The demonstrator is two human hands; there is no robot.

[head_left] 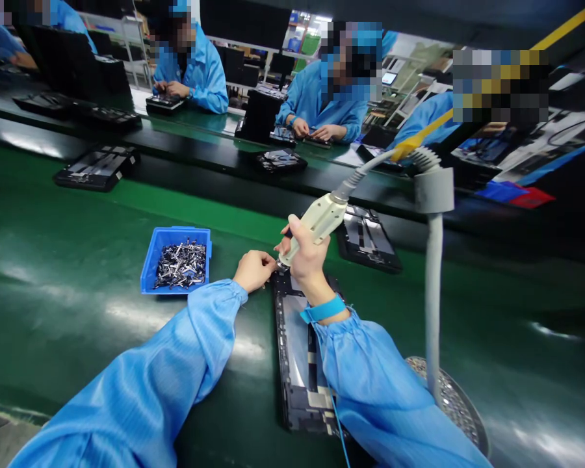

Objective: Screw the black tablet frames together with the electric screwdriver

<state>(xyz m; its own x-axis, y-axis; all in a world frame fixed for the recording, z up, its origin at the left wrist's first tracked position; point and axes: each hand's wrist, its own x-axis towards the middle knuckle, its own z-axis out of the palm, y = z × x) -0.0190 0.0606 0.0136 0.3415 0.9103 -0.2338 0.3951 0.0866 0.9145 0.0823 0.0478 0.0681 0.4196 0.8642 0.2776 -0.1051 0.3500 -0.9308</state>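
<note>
**Electric screwdriver on a black panel frame**

Right hand: fingers wrapped round the cream driver body, thumb along it, bit down at the frame's top edge. Left hand: fingers curled closed beside that edge, nothing visible in them. Frame lies flat on the green conveyor belt, right forearm over its lower half. Judged stiff and fairly light, silver inner sheet likely delicate; safest held by the outer rim. Blue wrist strap on right wrist. Blue tray of small metal parts left of the left hand. Grey stand pole on a perforated round base stands close on the right.
</note>
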